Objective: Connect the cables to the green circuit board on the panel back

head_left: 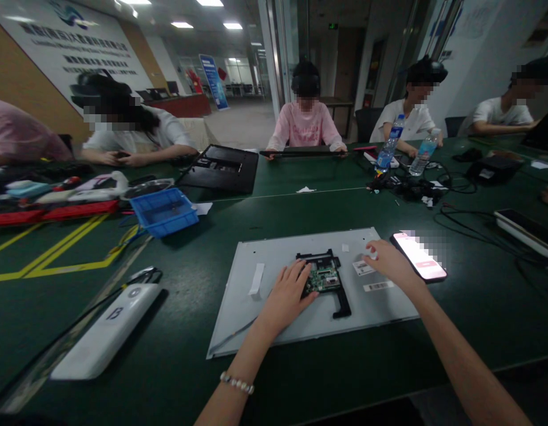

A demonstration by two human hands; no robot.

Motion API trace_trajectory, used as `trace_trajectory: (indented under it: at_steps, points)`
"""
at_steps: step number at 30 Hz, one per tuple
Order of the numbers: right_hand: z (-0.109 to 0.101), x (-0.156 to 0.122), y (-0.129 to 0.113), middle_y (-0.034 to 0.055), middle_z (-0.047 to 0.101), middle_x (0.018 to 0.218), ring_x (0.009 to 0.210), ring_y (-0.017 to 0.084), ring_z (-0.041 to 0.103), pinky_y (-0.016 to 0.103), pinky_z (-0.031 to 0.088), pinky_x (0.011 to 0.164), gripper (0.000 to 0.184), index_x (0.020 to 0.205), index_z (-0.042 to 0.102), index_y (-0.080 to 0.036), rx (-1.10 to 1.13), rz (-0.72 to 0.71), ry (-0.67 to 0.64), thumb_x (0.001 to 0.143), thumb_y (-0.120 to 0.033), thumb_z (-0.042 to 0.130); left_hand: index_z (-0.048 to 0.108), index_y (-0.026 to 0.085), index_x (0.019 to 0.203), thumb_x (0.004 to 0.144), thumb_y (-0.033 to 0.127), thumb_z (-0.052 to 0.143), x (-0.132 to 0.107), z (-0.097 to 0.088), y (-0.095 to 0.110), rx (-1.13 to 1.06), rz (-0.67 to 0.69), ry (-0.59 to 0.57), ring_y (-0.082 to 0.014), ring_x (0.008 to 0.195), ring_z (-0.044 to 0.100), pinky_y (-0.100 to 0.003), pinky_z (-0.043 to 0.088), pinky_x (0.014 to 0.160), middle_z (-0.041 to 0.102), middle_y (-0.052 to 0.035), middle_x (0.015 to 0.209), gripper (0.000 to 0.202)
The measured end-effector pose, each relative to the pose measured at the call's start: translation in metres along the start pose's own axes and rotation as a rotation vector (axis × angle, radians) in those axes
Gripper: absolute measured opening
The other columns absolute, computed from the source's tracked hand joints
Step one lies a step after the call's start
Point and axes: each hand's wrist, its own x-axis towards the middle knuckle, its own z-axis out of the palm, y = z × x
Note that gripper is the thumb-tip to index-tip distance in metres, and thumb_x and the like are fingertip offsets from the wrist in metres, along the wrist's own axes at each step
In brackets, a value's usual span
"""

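Note:
A grey-white flat panel (292, 325) lies on the green table in front of me. On it rests a green circuit board (325, 278) in a black plastic frame (342, 303). My left hand (288, 290) lies over the board's left side, fingers stretched out and thumb at its lower edge. To the right, my right hand (389, 260) hovers above the panel near a white printed label (363, 268). Its thumb and fingertips curl together; anything between them is too small to make out. A barcode strip (379, 286) and a folded white paper strip (257, 279) are on the panel.
A lit phone (419, 255) lies by the panel's right edge. At left are a white power bank (108, 331) with a cable and a blue basket (164, 212). Farther back are a black laptop shell (223, 168), bottles (424, 155) and tangled cables (411, 188). Several people sit around.

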Motion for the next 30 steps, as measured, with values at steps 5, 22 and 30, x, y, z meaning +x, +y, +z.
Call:
trace_trajectory:
  at_steps: [5,22,30]
  points:
    - [0.001,0.018,-0.025,0.0088,0.061,0.108,0.098,0.019,0.058,0.026,0.043,0.080,0.028,0.112,0.060,-0.019,-0.168,-0.311,-0.016,0.085,-0.024,0.055,0.027,0.024,0.140,0.090,0.041,0.046,0.000,-0.002,0.002,-0.001,0.059,-0.016,-0.0256,0.135,0.029,-0.047,0.025,0.110,0.033,-0.0090,0.145,0.056]
    - [0.042,0.046,-0.122,0.0063,0.067,0.098,0.098,0.017,0.058,0.025,0.041,0.084,0.025,0.099,0.067,-0.021,-0.082,-0.520,0.006,0.092,-0.022,0.043,0.037,0.020,0.132,0.089,0.033,0.048,-0.001,-0.006,0.006,-0.022,0.103,-0.030,-0.0244,0.127,0.039,-0.041,0.032,0.107,0.042,-0.0099,0.138,0.046]
    - [0.054,0.042,-0.120,0.0077,0.065,0.103,0.100,0.016,0.055,0.025,0.039,0.090,0.026,0.100,0.067,-0.017,0.053,-0.525,-0.033,0.090,-0.017,0.043,0.037,0.019,0.133,0.088,0.030,0.050,-0.001,-0.001,0.003,-0.011,0.121,-0.016,-0.0243,0.127,0.040,-0.041,0.033,0.106,0.042,-0.0105,0.137,0.049]
